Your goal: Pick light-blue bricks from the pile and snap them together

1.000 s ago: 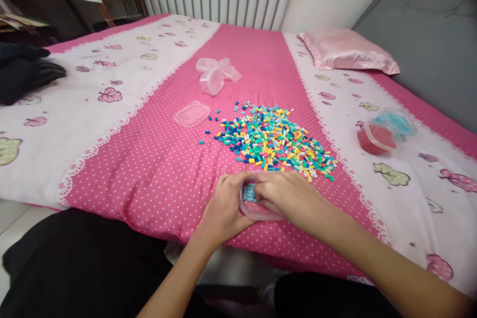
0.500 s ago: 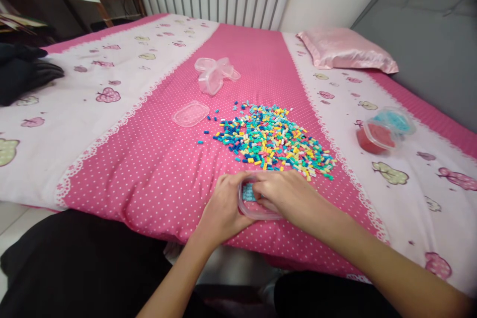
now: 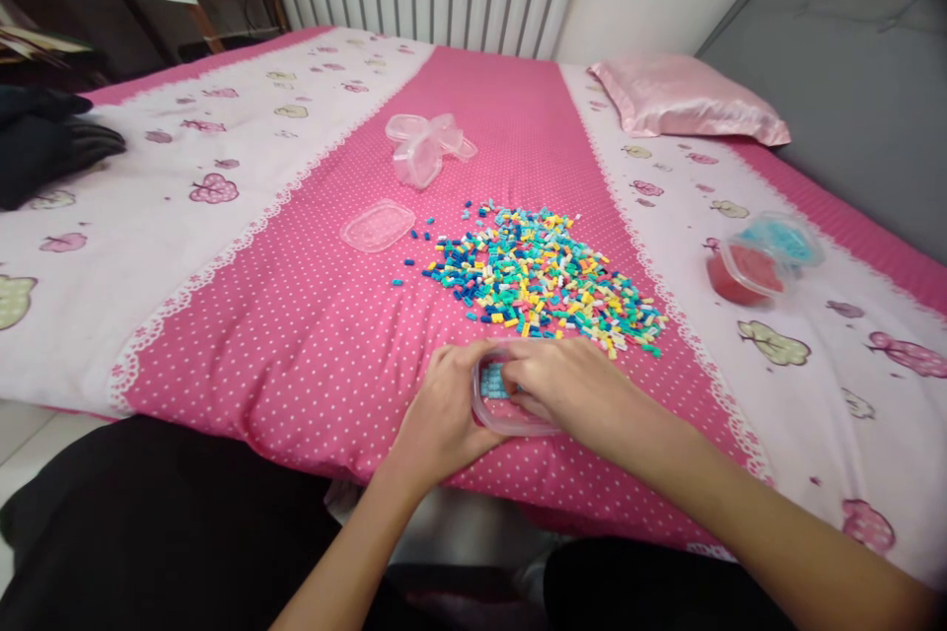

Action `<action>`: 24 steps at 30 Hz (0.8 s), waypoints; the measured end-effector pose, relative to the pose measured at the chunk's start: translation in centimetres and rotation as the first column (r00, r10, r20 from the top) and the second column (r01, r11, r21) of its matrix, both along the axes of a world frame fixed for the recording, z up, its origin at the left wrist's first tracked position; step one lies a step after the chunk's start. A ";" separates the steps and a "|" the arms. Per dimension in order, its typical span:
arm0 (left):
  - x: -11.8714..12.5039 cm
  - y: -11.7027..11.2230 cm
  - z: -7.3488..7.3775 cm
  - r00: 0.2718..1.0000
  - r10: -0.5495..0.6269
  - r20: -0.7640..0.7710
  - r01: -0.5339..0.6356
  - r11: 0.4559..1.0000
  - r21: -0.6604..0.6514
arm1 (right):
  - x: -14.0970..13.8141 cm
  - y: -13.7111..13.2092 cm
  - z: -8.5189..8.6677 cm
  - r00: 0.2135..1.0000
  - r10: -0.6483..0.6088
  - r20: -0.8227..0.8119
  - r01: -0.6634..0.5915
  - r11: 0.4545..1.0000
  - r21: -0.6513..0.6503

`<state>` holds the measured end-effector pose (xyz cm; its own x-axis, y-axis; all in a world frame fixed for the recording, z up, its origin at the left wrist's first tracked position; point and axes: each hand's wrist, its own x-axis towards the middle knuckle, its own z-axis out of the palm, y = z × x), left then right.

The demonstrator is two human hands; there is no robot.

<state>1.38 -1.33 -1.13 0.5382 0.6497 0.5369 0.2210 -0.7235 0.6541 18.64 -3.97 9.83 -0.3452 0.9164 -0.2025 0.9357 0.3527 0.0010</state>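
Blue bricks [image 3: 491,381] are apparently being arranged in the container [image 3: 518,427], gripped by the left hand [image 3: 446,404]; the right hand [image 3: 566,382] is curled inside, its hold hidden; steady bracing is called for next.

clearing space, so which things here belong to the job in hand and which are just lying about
With the job:
clear container, held by left hand, right hand partly inside
light blue pieces within
pile of coloured pieces
probably loose lid, other clear containers, red-filled tub, blue-filled tub

Apparently just lying about:
pink pillow
black bundle

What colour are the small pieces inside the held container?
The visible pieces are light blue; the head view shows this best.
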 end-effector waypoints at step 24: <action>0.0 0.0 -0.2 1.000 0.014 0.000 -0.014 1.000 -0.013 | 0.6 0.0 -0.4 0.997 0.022 -0.076 -0.023 1.000 -0.007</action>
